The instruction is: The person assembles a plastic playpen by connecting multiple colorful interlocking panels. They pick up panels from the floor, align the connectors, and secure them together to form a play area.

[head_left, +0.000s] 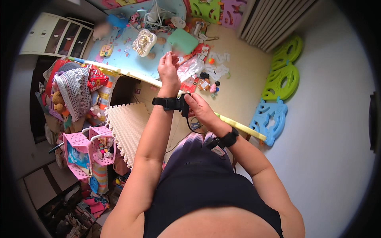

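Observation:
My left hand (170,71) is raised in the middle, its fingers curled together with nothing visible in them. Around its wrist runs a black strap (164,104) that carries a small black box-shaped device (184,105). My right hand (202,113) grips this device from the right, thumb on its near face and the other fingers partly hidden behind it. A thin black cable (189,126) loops down from the device. My right wrist wears a similar black strap with a device (222,141).
A low play fence with a yellow top rail (240,127) crosses ahead of me. Beyond it are a blue play mat (119,63), a green lid-like panel (182,41) and scattered toys. At left stand a pink cart (77,154), a beige foam mat (127,129) and a heap of cloths (75,89).

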A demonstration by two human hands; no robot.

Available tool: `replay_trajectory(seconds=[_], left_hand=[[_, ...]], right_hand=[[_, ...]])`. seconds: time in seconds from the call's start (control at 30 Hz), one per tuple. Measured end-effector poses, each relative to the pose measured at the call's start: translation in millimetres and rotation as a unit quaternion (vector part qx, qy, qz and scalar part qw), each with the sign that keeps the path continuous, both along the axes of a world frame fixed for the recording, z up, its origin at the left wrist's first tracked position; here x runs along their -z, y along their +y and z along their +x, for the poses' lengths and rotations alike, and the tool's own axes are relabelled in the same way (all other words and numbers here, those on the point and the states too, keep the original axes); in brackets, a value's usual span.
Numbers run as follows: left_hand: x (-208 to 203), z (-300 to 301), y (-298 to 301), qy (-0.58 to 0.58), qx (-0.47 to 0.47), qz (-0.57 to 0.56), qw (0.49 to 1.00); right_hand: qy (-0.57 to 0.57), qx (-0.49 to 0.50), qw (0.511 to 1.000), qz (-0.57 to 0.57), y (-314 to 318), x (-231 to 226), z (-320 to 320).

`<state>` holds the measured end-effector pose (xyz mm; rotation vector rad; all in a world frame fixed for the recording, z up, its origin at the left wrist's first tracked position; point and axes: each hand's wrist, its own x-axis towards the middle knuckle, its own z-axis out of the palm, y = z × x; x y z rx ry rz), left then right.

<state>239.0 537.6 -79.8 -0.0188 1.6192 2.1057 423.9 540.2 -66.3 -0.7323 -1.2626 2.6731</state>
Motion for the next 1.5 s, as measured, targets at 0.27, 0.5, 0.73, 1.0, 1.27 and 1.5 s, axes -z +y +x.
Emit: replay_trajectory(seconds=[0.27,0.5,0.73,1.0,1.27,1.5], left_hand=[[-92.0,-36.7,24.1,-0.119,-0.116,0.249,0.954],[-113.5,-48.0,16.9,-0.117,-0.168,0.290,0.935],[-111.1,-37.6,11.9,0.694,-0.118,-0.358,0.613],[-119.9,-60.9,21.3,0.532,-0.061,-0.238,0.810],[-96.6,-55.6,12.1,0.624,-0.013,-0.274,0.731],[-91.0,-78.4,18.2,0.057,0.030,0.091,0.994]], right_hand=[[0.043,0.114,0.992,0.023,-14.7,-63.6,-41.6],[0.057,0.142,0.985,0.076,-20.0,-84.5,-54.3],[-0.031,0.111,0.992,0.041,-18.3,-98.4,-56.2],[0.034,0.079,0.994,0.067,-23.4,-104.6,-58.9],[0.004,0.046,0.994,0.100,-31.6,-94.3,-57.4],[0.028,0.007,0.986,0.162,-29.9,-101.3,-69.3]])
